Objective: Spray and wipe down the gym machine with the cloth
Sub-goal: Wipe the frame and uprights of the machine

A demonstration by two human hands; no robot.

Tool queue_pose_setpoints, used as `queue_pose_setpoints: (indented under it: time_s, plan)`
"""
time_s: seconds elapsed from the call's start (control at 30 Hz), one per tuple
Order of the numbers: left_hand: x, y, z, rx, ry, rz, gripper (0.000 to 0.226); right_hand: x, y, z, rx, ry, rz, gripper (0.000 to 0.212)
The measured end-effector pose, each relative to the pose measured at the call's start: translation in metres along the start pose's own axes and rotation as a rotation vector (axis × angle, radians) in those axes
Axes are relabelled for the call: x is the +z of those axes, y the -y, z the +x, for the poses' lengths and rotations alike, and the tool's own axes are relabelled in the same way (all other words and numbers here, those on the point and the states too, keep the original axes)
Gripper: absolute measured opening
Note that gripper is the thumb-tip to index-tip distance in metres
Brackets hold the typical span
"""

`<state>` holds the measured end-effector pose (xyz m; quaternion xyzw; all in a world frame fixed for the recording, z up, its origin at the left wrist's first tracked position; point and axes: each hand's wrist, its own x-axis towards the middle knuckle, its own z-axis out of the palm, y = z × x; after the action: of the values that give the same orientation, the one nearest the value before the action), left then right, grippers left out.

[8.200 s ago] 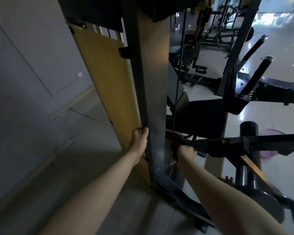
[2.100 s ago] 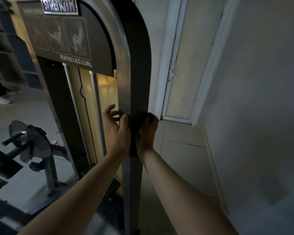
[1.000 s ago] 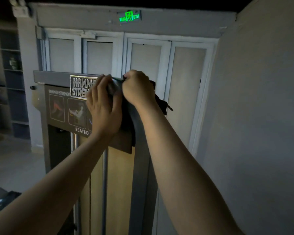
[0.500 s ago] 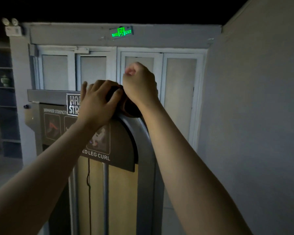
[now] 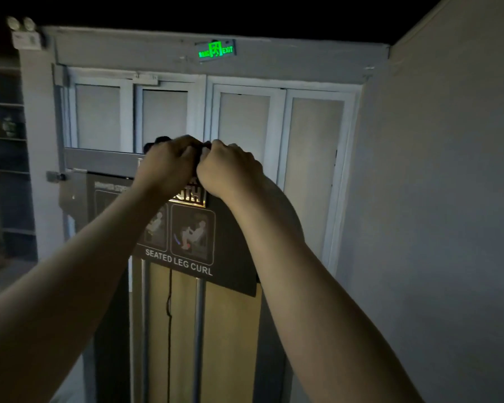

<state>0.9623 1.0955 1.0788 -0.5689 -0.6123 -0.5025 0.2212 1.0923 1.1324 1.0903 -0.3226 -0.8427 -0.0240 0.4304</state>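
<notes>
A green lit exit sign (image 5: pixel 216 50) is mounted on the grey beam (image 5: pixel 122 50) above a row of white-framed doors (image 5: pixel 314 158). Four pale door panels are set side by side, and all are closed. An emergency light (image 5: pixel 22 32) with two round lamps is fixed at the upper left end of the beam. A plain grey wall (image 5: pixel 434 199) is joined to the door frame at the right and runs towards the viewer. Dark shelves (image 5: pixel 8 170) are seen at the far left, and a small blurred object (image 5: pixel 8 126) is kept on one of them; what it is cannot be told. The ceiling above is lost in darkness.
</notes>
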Motion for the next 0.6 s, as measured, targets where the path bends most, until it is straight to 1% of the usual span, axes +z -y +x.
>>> queue_pose_setpoints:
  time_s: [0.03, 0.13, 0.27, 0.33, 0.4, 0.47, 0.53, 0.6]
  plan:
    - [0.0, 0.004, -0.001, -0.037, -0.023, -0.009, 0.03, 0.003, 0.005, 0.001, -0.003, -0.023, -0.042, 0.039]
    - [-0.004, 0.023, 0.004, -0.06, -0.07, 0.065, 0.033, 0.011, 0.016, 0.0, -0.027, -0.089, -0.173, 0.047]
    - [-0.016, 0.057, 0.011, -0.12, -0.102, 0.077, 0.035, 0.022, 0.038, 0.009, -0.032, -0.009, -0.286, 0.051]
    - [-0.021, 0.068, 0.013, -0.129, -0.114, 0.121, 0.038, 0.028, 0.047, 0.014, -0.048, 0.044, -0.354, 0.051]
    - [-0.029, 0.081, 0.019, -0.166, -0.086, 0.189, 0.042, 0.035, 0.058, 0.019, -0.09, 0.067, -0.419, 0.047]
    - [-0.039, 0.098, 0.026, -0.234, -0.05, 0.226, 0.044, 0.04, 0.064, 0.024, -0.119, 0.084, -0.457, 0.04]
    - [-0.047, 0.124, 0.031, -0.353, -0.032, 0.226, 0.047, 0.043, 0.065, 0.026, -0.147, 0.08, -0.46, 0.037]
    - [-0.044, 0.146, 0.036, -0.433, -0.002, 0.23, 0.06, 0.044, 0.06, 0.024, -0.194, 0.02, -0.472, 0.037]
